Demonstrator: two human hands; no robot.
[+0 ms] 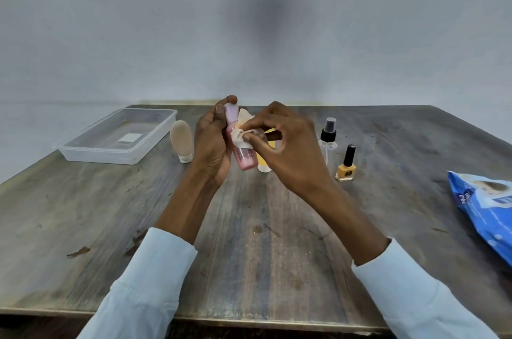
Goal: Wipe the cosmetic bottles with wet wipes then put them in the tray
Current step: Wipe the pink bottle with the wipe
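A: Status of the item being cleaned?

B: The pink bottle (pixel 240 154) is held above the table (pixel 249 241), near its middle, tilted slightly with its pale cap toward the far wall. The left hand (pixel 212 142) grasps it, fingers curled round the body and a fingertip over the cap.

A: And the other hand?

B: The right hand (pixel 288 150) pinches a crumpled wet wipe (pixel 240 137) between thumb and fingers, pressing it against the bottle's side.

A: Position of the tray?

B: The clear tray (pixel 83 149) sits at the far left of the table. Inside lies one small white square; I cannot tell what it is.

A: Remaining items?

B: A beige tube (pixel 181 140) stands cap down just right of the tray. A yellow bottle (pixel 264 162) is mostly hidden behind the hands. Right of the hands stand a clear spray bottle (pixel 328 138) with a black nozzle and a yellow nail polish (pixel 345 169) with a black cap. A blue wipes pack (pixel 482 208) lies at the right edge.
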